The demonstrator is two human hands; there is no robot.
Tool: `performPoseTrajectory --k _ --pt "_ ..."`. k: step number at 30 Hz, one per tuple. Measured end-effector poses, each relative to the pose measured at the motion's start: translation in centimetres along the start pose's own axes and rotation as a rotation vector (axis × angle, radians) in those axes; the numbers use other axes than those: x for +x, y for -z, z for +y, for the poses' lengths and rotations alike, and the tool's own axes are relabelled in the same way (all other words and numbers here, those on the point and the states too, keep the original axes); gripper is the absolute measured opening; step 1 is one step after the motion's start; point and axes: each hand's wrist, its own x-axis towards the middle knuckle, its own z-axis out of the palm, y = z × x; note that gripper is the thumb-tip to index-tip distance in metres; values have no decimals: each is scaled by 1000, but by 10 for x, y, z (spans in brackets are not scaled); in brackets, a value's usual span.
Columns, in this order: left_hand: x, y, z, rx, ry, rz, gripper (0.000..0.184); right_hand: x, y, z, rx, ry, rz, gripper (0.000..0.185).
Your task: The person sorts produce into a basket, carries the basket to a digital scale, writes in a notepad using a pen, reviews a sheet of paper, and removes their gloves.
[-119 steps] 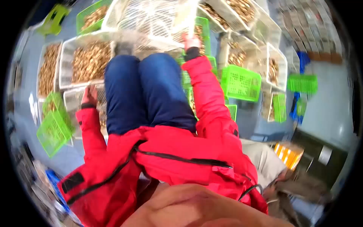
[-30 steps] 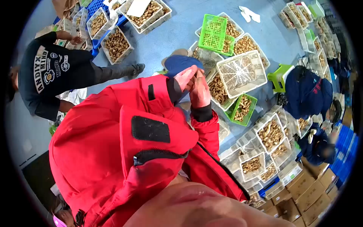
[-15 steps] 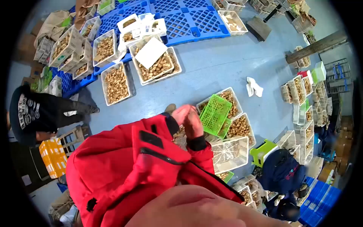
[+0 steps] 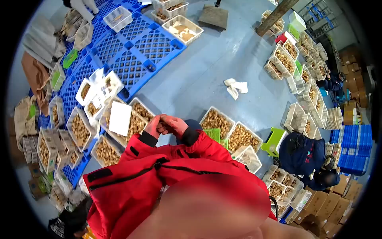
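My left hand (image 4: 152, 128) and my right hand (image 4: 175, 124) are raised together in front of my red jacket (image 4: 199, 153), touching each other. The fingers of both are curled inward, and whatever lies between them, if anything, is hidden. Just left of my hands in the head view is a white crate of brown, rounded produce (image 4: 137, 126), with a white foam lid (image 4: 120, 118) lying on it. Lower left stands another crate of the same produce (image 4: 106, 152). On my right are two more filled crates (image 4: 217, 121) (image 4: 243, 136), with a green basket (image 4: 213, 134) partly behind my sleeve.
Blue plastic pallets (image 4: 121, 59) cover the floor at upper left. A white cloth (image 4: 235, 87) lies on the blue floor. At right are a green stool (image 4: 273, 142), a bent-over person in dark clothes (image 4: 301, 153) and stacked crates (image 4: 284, 61). A platform scale (image 4: 213, 18) stands at the top.
My view and body have turned left, toward the pallets. My joined hands now appear beside the lid-topped crate instead of the green baskets. The person at left has shifted to the lower-left edge.
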Motion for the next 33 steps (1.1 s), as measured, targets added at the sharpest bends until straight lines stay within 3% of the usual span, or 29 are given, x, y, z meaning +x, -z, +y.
performPoseTrajectory --k 1,3,7,8,9,10,12,13,15,18,21,22,24,25,26,28,29,31,32,33 --pt "37 2 7 117 -51 -37 39 17 25 -16 6 7 9 48" --pt "117 11 11 -159 54 -141 38 45 74 -61 12 3 22 49" --pt "236 -109 107 187 -37 2 30 79 124 -215 -86 74 123 44" --pt "274 -104 107 249 -153 -153 32 93 151 -246 -332 92 198 42" --pt "307 -122 130 15 18 -161 34 101 160 -285 -117 33 183 39" --pt "339 -143 145 2 20 -86 36 102 174 -331 -57 33 131 37" --pt "436 -131 156 -114 93 -426 37 118 211 -416 -253 -38 235 37" --pt "442 -180 196 20 62 -118 38 125 237 -458 -208 32 207 35" --pt "512 -196 225 23 78 -3 39 140 284 -548 -342 100 295 36" --pt "633 -208 260 -58 57 -117 40 146 371 -662 -286 264 494 38" --pt "774 -265 288 -172 206 -8 38 129 459 -749 -88 407 722 36" --pt "798 -305 309 -67 130 -113 36 113 473 -768 -70 412 770 37" --pt "867 -368 333 12 177 -228 34 92 530 -800 -123 428 811 39" --pt "910 -395 341 -7 219 -316 34 84 549 -825 140 387 875 33" --pt "949 -422 347 64 226 -359 33 80 562 -846 182 414 972 31" --pt "1040 -453 344 54 293 -299 31 62 642 -855 -255 399 1085 32" --pt "1074 -477 349 94 299 -227 31 61 658 -889 338 432 1119 30" --pt "1143 -521 368 43 257 -223 30 68 711 -958 355 441 1134 28" --pt "1175 -541 382 17 224 -227 31 79 737 -1007 -118 426 1140 31" --pt "1201 -558 395 1 222 -221 31 95 763 -1051 22 458 1063 33"
